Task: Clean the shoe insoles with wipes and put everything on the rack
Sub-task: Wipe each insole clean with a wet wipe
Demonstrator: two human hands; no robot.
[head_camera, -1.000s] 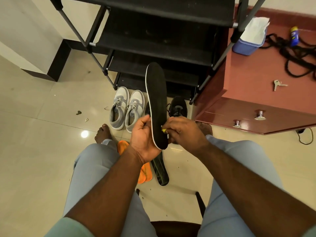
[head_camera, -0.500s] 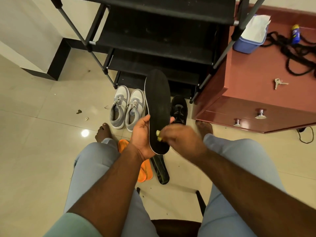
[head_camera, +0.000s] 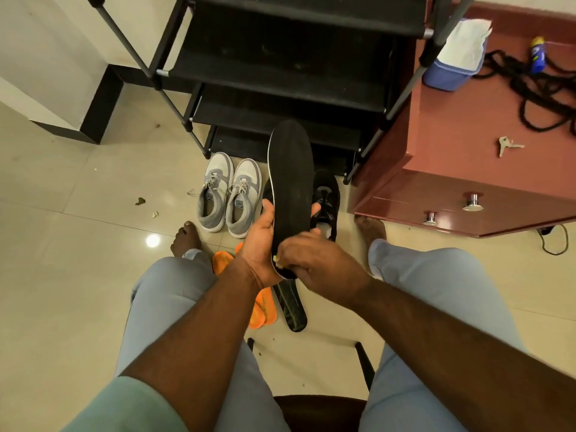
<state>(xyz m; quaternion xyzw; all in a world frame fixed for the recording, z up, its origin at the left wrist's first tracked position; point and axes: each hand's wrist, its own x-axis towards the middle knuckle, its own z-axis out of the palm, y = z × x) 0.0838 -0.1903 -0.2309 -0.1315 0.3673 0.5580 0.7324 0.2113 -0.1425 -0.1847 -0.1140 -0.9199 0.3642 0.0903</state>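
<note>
Black insole (head_camera: 291,185) gripped by left hand (head_camera: 261,244), right hand (head_camera: 314,263) pinching wipe (head_camera: 276,259)

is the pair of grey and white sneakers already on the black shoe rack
No, the grey and white sneakers stand side by side on the tiled floor in front of the black shoe rack.

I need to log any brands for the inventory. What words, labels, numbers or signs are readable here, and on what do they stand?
No text can be read here.
Tongue labels inside the grey sneakers: small dark marks, too small to read.
Blue and yellow bottle on the red cabinet: its print is blurred.
Black insole held in the left hand: no marking visible.
Wipes box: no lettering visible.
</note>
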